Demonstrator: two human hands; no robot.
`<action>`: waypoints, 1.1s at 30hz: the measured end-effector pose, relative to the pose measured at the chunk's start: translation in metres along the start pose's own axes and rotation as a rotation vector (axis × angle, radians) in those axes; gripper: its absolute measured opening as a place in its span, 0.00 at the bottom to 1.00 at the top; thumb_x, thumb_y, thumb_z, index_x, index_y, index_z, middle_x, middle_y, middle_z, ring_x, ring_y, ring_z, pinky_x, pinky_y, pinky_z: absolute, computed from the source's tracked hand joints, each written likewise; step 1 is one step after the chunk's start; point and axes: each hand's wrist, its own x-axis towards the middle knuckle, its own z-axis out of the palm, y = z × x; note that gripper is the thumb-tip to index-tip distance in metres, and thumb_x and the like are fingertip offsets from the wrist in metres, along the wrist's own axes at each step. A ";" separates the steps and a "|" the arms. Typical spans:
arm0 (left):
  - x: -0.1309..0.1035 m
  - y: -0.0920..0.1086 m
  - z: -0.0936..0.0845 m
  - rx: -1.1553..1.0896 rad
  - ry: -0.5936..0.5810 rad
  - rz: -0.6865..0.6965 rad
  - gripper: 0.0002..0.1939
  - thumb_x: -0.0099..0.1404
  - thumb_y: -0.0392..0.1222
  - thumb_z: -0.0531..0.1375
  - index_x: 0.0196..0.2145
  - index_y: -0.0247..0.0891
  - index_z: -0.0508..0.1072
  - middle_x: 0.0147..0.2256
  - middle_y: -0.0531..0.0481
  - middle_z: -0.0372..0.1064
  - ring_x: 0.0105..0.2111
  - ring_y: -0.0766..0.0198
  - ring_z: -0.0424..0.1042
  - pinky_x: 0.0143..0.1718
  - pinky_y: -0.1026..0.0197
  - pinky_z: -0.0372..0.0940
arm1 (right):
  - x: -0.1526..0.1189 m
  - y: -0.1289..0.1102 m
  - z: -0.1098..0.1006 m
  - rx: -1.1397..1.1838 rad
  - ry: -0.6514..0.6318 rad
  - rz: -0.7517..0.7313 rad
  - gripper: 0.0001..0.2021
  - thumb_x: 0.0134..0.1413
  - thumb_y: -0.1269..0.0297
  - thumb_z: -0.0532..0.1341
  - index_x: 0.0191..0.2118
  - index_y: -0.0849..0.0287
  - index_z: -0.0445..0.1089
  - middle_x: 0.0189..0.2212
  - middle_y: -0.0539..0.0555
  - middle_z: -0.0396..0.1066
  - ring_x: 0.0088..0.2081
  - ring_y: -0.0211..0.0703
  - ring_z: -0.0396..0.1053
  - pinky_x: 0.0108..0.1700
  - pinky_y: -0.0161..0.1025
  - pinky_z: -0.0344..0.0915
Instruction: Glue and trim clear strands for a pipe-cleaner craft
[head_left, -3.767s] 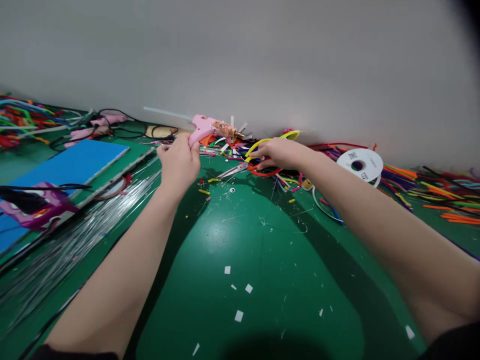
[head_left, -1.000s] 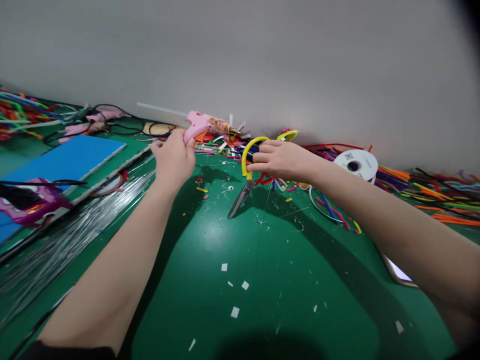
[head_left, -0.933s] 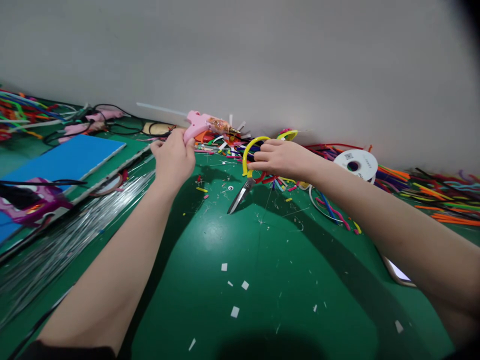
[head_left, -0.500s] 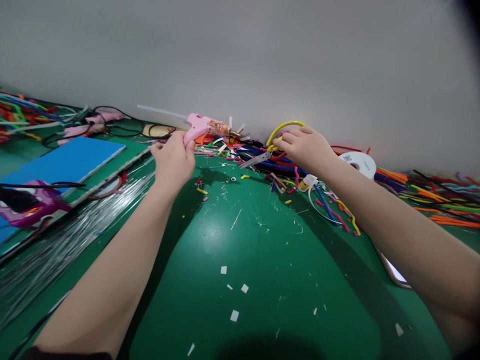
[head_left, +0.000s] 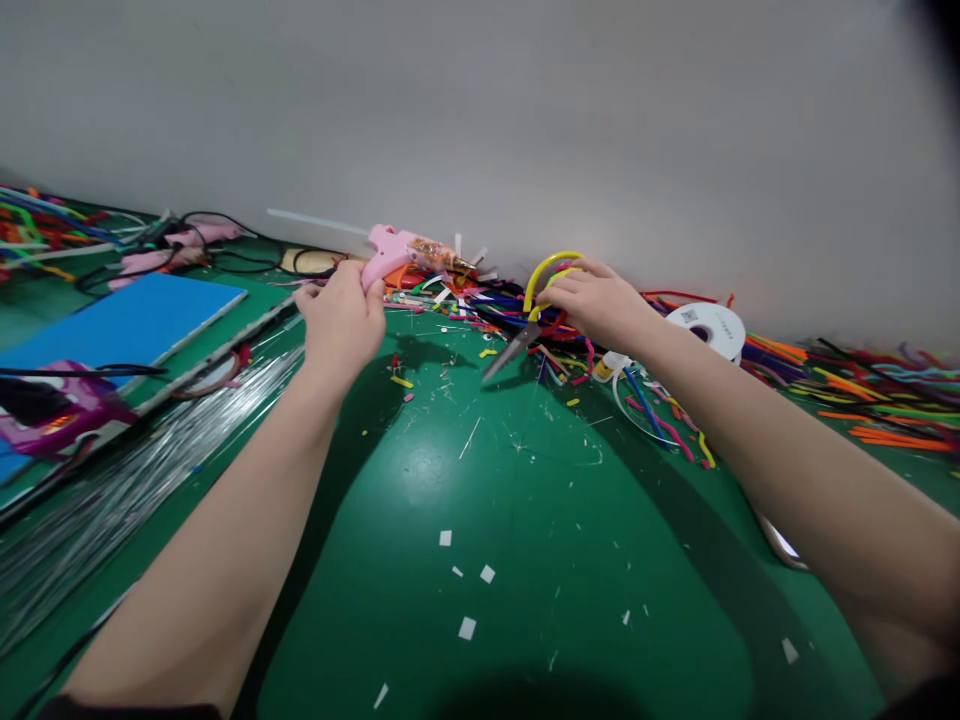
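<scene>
My left hand (head_left: 346, 312) is closed round the handle of a pink glue gun (head_left: 390, 252). Its brass nozzle points right, and a long translucent glue stick (head_left: 319, 221) juts from its back end. My right hand (head_left: 600, 300) grips a pair of yellow-handled scissors (head_left: 541, 290) by the handles, with the blades slanting down to the left over the table. Behind and below the scissors lies a heap of coloured pipe cleaners and scraps (head_left: 487, 305). My fingertips on the scissors are partly hidden by the back of the hand.
On the left lie a blue board (head_left: 161, 318), a purple glue gun (head_left: 64, 410) and a bundle of clear strips (head_left: 187, 440). A white spool (head_left: 709, 330), a phone (head_left: 784, 545) and pipe cleaners (head_left: 900, 400) are at right. White paper bits (head_left: 467, 628) dot the green table (head_left: 420, 480).
The scissors have tilted, their blades now pointing more steeply down, and my right hand has shifted slightly left and down. My left hand keeps its hold on the glue gun.
</scene>
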 end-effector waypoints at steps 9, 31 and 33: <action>0.000 0.002 -0.001 -0.002 -0.025 -0.032 0.18 0.68 0.49 0.44 0.48 0.41 0.66 0.46 0.39 0.71 0.50 0.43 0.68 0.53 0.42 0.52 | 0.017 -0.007 0.007 0.187 0.078 -0.227 0.20 0.60 0.79 0.48 0.47 0.55 0.71 0.40 0.51 0.73 0.46 0.41 0.67 0.62 0.49 0.51; 0.001 -0.001 -0.001 0.011 -0.034 -0.018 0.20 0.68 0.51 0.43 0.50 0.46 0.65 0.47 0.41 0.71 0.48 0.43 0.69 0.52 0.41 0.52 | 0.010 -0.012 -0.004 -0.093 0.009 0.251 0.21 0.65 0.73 0.42 0.50 0.60 0.71 0.38 0.59 0.71 0.41 0.49 0.65 0.50 0.47 0.54; 0.001 -0.001 -0.001 0.008 -0.028 -0.012 0.20 0.68 0.52 0.43 0.50 0.46 0.65 0.47 0.42 0.72 0.49 0.44 0.69 0.52 0.41 0.52 | 0.007 -0.012 -0.004 -0.058 0.026 0.259 0.22 0.64 0.73 0.43 0.53 0.59 0.69 0.39 0.60 0.71 0.42 0.50 0.64 0.50 0.49 0.54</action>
